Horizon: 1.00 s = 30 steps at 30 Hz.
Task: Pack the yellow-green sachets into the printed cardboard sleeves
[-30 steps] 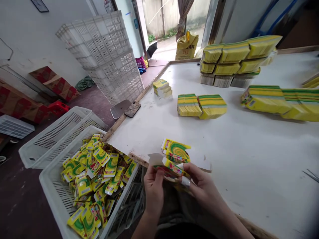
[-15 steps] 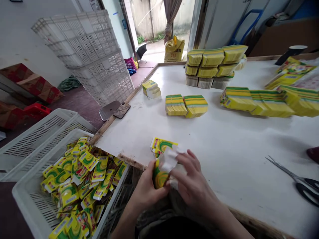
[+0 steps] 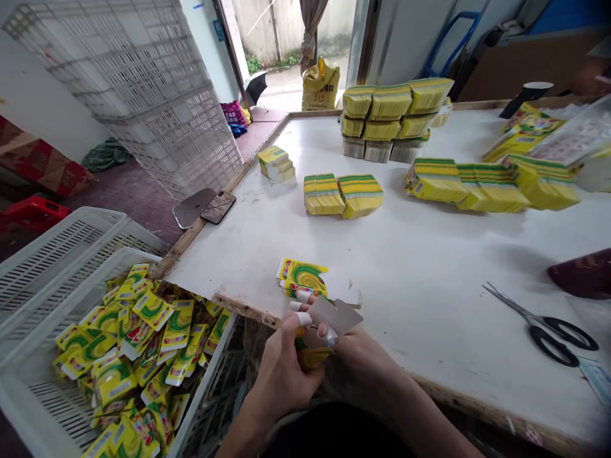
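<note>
Yellow box (image 3: 312, 357) sits in your two hands, low in front of your body, by the near edge of the white table (image 3: 429, 267). Its pale grey flap (image 3: 338, 316) sticks out to the right and up.

Your left hand (image 3: 287, 361) comes up from the bottom left, leaning toward the middle. Its back is turned up. The fingers bend over the far side of the box, and the thumb lies low on the side near you, so they press together on the yellow part. Your right hand (image 3: 351, 346) comes in from the bottom right, with the long arm slanting up and to the left across the table edge. Its fingers reach left behind the grey flap, and its thumb tip is bent in front, so this hand is clamped on the box too. The flap hides part of those fingers. Your hands are close together, nearly meeting at the fingertips. White wraps (image 3: 303, 319) cover some of your fingertips.

Just past your fingers, a small pile of flat boxes (image 3: 305, 275) lies on the table. To your left, below the table top, a white crate (image 3: 56, 402) holds a big heap of yellow boxes (image 3: 153, 312). Scissors (image 3: 548, 323) with black handles lie well apart from your right hand, with the blades pointing up and to the left. Farther off, two bundles (image 3: 344, 196) stand side by side.
</note>
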{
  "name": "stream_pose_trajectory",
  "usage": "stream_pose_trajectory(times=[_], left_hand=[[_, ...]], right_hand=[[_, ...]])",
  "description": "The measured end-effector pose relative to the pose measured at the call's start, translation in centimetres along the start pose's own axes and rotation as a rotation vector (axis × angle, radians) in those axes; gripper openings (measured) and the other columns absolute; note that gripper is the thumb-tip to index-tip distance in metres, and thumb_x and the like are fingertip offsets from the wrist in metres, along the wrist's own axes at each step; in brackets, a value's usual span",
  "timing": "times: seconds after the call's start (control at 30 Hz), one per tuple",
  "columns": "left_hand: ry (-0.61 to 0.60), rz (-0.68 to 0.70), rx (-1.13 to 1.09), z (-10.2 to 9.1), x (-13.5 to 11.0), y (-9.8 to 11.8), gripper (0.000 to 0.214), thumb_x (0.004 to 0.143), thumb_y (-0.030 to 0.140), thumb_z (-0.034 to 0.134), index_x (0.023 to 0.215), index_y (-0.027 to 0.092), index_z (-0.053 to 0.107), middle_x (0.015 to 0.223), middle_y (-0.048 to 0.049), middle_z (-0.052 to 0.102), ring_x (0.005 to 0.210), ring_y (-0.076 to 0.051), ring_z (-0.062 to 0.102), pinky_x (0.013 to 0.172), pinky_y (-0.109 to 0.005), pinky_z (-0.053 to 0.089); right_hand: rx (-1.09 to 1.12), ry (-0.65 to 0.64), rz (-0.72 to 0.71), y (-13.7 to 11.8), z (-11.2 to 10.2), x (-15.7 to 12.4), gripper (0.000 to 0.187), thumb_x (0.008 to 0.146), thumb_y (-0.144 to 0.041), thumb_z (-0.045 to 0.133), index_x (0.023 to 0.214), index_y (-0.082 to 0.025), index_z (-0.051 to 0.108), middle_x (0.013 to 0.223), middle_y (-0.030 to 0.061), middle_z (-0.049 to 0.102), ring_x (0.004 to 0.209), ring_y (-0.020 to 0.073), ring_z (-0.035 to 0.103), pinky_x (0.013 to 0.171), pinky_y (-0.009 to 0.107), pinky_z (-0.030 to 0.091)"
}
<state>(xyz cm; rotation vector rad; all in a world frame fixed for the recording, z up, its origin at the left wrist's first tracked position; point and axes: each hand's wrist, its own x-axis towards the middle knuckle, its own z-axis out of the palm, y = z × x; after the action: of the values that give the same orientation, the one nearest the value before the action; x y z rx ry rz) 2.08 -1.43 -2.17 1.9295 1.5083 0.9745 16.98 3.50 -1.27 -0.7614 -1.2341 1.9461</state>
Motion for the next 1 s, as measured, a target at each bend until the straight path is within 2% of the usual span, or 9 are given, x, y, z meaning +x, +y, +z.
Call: stream_pose_trajectory(times=[0.1, 0.2, 0.27, 0.37, 0.5, 0.67, 0.77, 0.93, 1.0], left_hand=[[-0.059, -0.095, -0.005, 0.1, 0.3, -0.3, 0.066, 0.072, 0.016, 0.062, 0.126, 0.023, 0.025, 0.097, -0.0057, 0.063, 0.08, -0.021, 0.065, 0.068, -0.033, 0.054], [0.013, -0.081, 0.027, 0.6, 0.6, -0.7, 0.07, 0.074, 0.018, 0.06, 0.131, 0.02, 0.018, 0.118, -0.0157, 0.056, 0.1, -0.025, 0.063, 0.079, -0.038, 0.055], [0.095, -0.105, 0.12, 0.8, 0.6, -0.8, 0.068, 0.074, 0.018, 0.062, 0.13, 0.019, 0.024, 0.124, -0.0187, 0.051, 0.11, -0.028, 0.058, 0.087, -0.044, 0.052], [0.139, -0.141, 0.227, 0.2, 0.5, -1.0, 0.056, 0.071, 0.018, 0.065, 0.121, 0.02, 0.039, 0.115, -0.0137, 0.056, 0.107, -0.029, 0.058, 0.09, -0.047, 0.05], [0.097, -0.125, 0.233, -1.1, 0.3, -1.4, 0.054, 0.073, 0.029, 0.069, 0.119, 0.021, 0.044, 0.108, -0.0097, 0.063, 0.101, -0.027, 0.062, 0.085, -0.043, 0.053], [0.02, -0.164, 0.148, -2.1, 0.3, -1.4, 0.066, 0.071, 0.035, 0.074, 0.125, 0.022, 0.04, 0.107, -0.0074, 0.066, 0.094, -0.024, 0.066, 0.081, -0.037, 0.054], [0.047, -0.096, 0.207, -2.3, 0.5, -1.0, 0.065, 0.07, 0.032, 0.073, 0.126, 0.023, 0.041, 0.109, -0.0092, 0.066, 0.098, -0.027, 0.065, 0.084, -0.04, 0.053], [0.128, -0.06, 0.204, -2.4, 0.9, -0.6, 0.06, 0.071, 0.03, 0.072, 0.124, 0.022, 0.044, 0.111, -0.0102, 0.066, 0.101, -0.028, 0.064, 0.087, -0.041, 0.052], [0.105, -0.093, 0.139, -2.7, 1.0, -0.6, 0.064, 0.07, 0.032, 0.074, 0.125, 0.023, 0.044, 0.11, -0.0088, 0.067, 0.099, -0.026, 0.066, 0.085, -0.038, 0.053]], right_hand=[[-0.354, -0.033, -0.192, 0.3, -0.3, -0.2, 0.061, 0.088, -0.041, 0.06, 0.143, -0.023, 0.042, 0.145, 0.0114, 0.046, 0.132, 0.0284, 0.044, 0.111, 0.044, 0.035], [-0.67, -0.072, -0.375, 0.9, -0.5, -0.3, 0.052, 0.093, -0.016, 0.046, 0.143, -0.028, 0.041, 0.154, 0.008, 0.034, 0.14, 0.0241, 0.033, 0.114, 0.041, 0.031], [-0.751, 0.014, -0.438, 1.5, -0.9, -0.2, 0.051, 0.092, -0.009, 0.039, 0.138, -0.029, 0.049, 0.152, 0.0081, 0.037, 0.138, 0.0221, 0.038, 0.112, 0.039, 0.035], [-0.836, 0.111, -0.475, 2.3, -1.7, 0.0, 0.048, 0.09, -0.01, 0.044, 0.135, -0.024, 0.051, 0.149, 0.014, 0.041, 0.134, 0.0249, 0.045, 0.106, 0.04, 0.043], [-1.006, -0.014, -0.369, 2.2, -2.6, 0.1, 0.042, 0.087, -0.008, 0.048, 0.127, -0.019, 0.057, 0.152, 0.0193, 0.033, 0.13, 0.0291, 0.049, 0.098, 0.041, 0.05], [-0.977, -0.118, -0.29, -0.4, -3.0, -0.2, 0.029, 0.084, -0.007, 0.054, 0.105, -0.023, 0.066, 0.146, 0.0125, 0.044, 0.126, 0.026, 0.052, 0.1, 0.04, 0.047], [-0.922, -0.097, -0.292, -0.9, -2.7, -0.2, 0.022, 0.081, -0.008, 0.058, 0.095, -0.023, 0.067, 0.143, 0.0098, 0.046, 0.127, 0.0259, 0.051, 0.102, 0.041, 0.045], [-0.896, 0.028, -0.387, 0.8, -1.8, 0.1, 0.033, 0.085, -0.014, 0.055, 0.117, -0.02, 0.054, 0.149, 0.018, 0.035, 0.136, 0.0284, 0.039, 0.105, 0.047, 0.041], [-0.923, 0.005, -0.373, 0.8, -1.8, 0.2, 0.028, 0.087, -0.013, 0.052, 0.113, -0.021, 0.056, 0.148, 0.0177, 0.036, 0.134, 0.0284, 0.042, 0.103, 0.047, 0.043]])
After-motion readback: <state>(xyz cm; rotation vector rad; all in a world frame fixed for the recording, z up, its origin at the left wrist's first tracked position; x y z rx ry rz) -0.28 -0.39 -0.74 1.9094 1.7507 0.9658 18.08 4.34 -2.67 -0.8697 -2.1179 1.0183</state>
